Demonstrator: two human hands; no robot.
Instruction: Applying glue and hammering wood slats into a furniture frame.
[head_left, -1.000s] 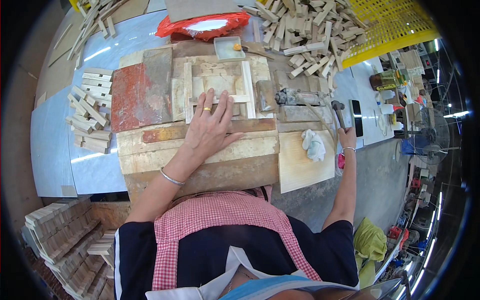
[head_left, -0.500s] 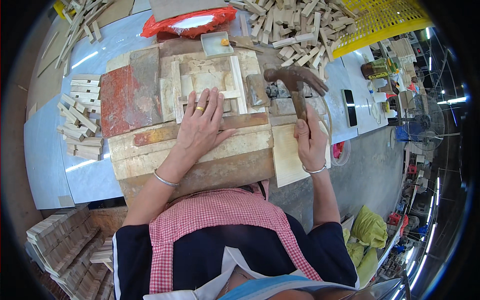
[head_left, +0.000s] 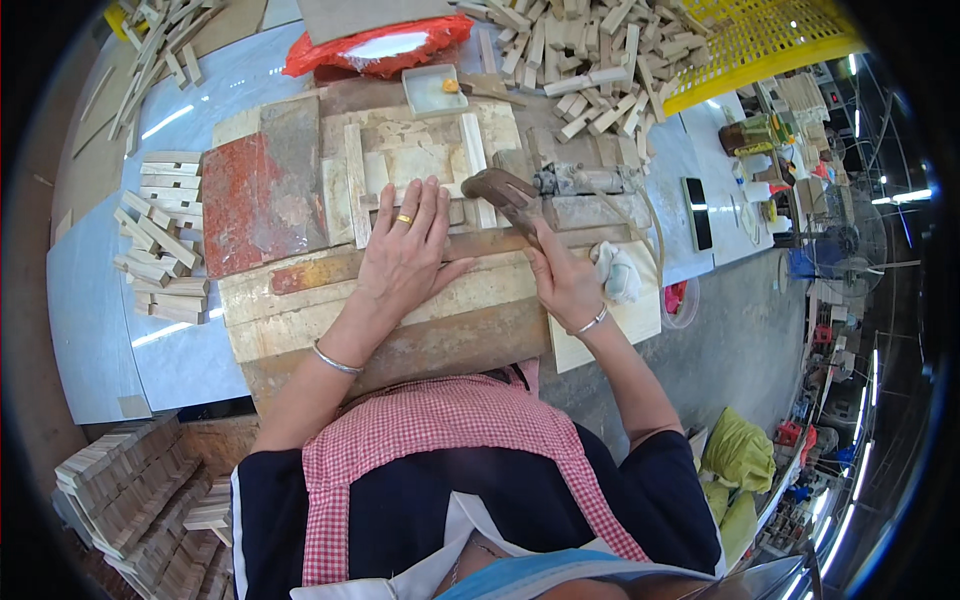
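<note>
My left hand (head_left: 400,250) lies flat with its fingers stretched out over the near part of a small pale wooden frame (head_left: 354,165). Beneath the frame is a worn wooden work board (head_left: 400,295). My right hand (head_left: 568,288) grips the handle of a claw hammer (head_left: 505,190). The hammer's head is low at the frame's right-hand strip (head_left: 473,145), just right of my left fingers; whether it touches the wood I cannot tell. My left hand hides part of the frame's near crosspiece.
Notched wooden pieces (head_left: 170,190) are stacked at the left. Loose sticks (head_left: 600,60) pile up at the back beside a yellow perforated basket (head_left: 770,40). A shallow tray (head_left: 420,100) sits behind the frame. Rightward are a metal fixture (head_left: 590,180), a white cloth (head_left: 620,275) and a phone (head_left: 697,215).
My right hand has swung the hammer down and left, from above the metal fixture to the frame's right strip. The white cloth now shows. My left hand has stayed in place.
</note>
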